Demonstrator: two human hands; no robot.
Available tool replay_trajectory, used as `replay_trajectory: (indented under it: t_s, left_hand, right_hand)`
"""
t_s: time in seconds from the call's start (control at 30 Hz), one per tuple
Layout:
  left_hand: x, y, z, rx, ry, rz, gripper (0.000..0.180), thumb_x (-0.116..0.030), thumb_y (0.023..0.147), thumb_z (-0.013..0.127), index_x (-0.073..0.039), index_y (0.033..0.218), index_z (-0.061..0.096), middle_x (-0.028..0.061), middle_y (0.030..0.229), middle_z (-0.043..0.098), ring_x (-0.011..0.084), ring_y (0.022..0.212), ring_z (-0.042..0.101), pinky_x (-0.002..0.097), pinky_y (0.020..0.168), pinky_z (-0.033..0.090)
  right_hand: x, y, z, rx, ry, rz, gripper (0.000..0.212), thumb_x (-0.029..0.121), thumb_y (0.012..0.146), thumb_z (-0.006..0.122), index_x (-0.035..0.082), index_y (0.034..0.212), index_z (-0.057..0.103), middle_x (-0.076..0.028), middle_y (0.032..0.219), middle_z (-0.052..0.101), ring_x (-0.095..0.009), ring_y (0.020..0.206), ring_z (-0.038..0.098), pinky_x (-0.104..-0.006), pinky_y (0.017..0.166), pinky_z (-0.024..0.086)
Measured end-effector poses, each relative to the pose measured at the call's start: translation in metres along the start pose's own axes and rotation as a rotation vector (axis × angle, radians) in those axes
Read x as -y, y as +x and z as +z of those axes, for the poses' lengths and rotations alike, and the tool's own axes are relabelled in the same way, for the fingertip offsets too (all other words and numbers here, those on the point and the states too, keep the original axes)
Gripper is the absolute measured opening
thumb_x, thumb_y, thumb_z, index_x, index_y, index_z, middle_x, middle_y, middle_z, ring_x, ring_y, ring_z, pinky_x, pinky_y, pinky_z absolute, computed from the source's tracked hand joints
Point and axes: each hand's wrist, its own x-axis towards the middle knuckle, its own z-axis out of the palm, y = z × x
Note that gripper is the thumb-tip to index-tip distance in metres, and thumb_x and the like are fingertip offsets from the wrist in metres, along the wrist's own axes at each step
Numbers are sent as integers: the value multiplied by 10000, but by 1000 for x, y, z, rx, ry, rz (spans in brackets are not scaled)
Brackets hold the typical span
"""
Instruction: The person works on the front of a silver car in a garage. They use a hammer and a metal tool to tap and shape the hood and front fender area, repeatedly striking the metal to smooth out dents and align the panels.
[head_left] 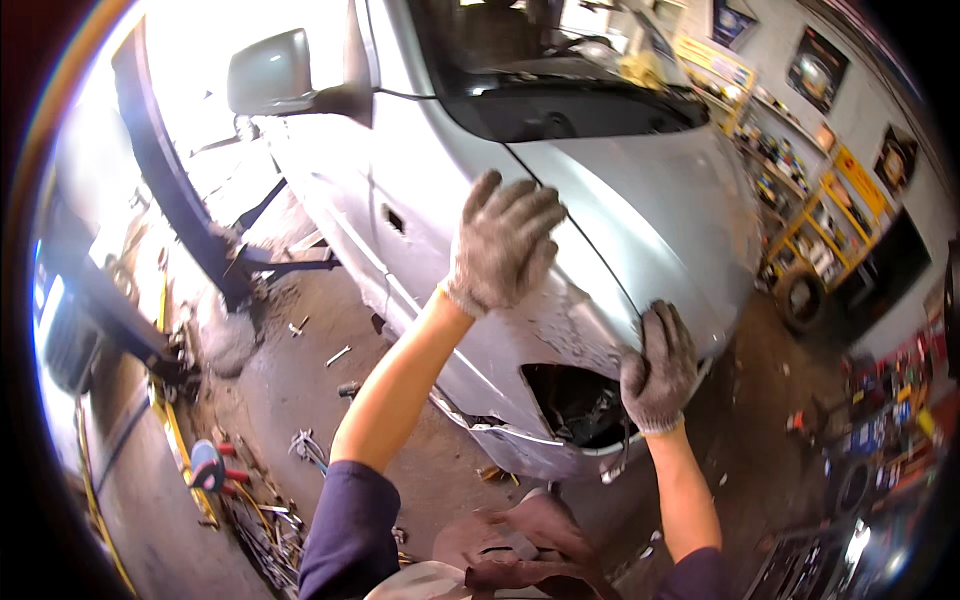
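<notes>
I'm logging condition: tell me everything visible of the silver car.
The silver car has glossy, seemingly metal panels, a side mirror and shut hood, its nose toward the camera. The headlight opening is dark; the fender beside it looks rippled. The right hand rests on it near the hood's front edge; whether the left hand touches is unclear.

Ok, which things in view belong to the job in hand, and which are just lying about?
Belonging, judging by where the hands are:
silver car: hood, front fender, open headlight hole
gloved left hand, over the fender, contact unclear
gloved right hand, at the hood's front corner

Apparently just lying about:
wrench on the floor
tyre near the yellow shelving
</notes>
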Motion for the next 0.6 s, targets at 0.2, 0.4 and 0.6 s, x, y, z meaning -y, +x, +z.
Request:
replay_trajectory:
  t_s: [0.2, 0.4, 0.6]
  left_hand:
    - [40, 15, -2, -161, 99, -310, 308, -313, 994, 513, -153, 1127, 741, 26, 1314, 665, 247, 1336, 513, 497, 1239, 179]
    - [-46, 3, 9, -67, -24, -206, 196, -202, 878, 610, -133, 1003, 744, 2, 1125, 698, 214, 1194, 576, 538, 1150, 292]
    - [-43, -6, 2, -89, -32, -237, 185, -201, 888, 603, -134, 983, 746, -18, 1125, 700, 196, 1195, 574, 524, 1158, 286]
  right_hand:
    - [8, -3, 4, -4, 10, 35, 432, 316, 1019, 454, -1, 1276, 595, -218, 1306, 619, -439, 1173, 603, -523, 997, 470]
    - [6, 5, -6, 139, 125, 71, 472, 320, 1040, 452, -18, 1359, 533, -250, 1373, 563, -453, 1247, 546, -521, 1076, 411]
    - [1, 69, -45, -50, 327, 394, 452, 228, 1042, 452, -7, 1426, 497, -183, 1454, 532, -304, 1328, 511, -413, 1139, 373]
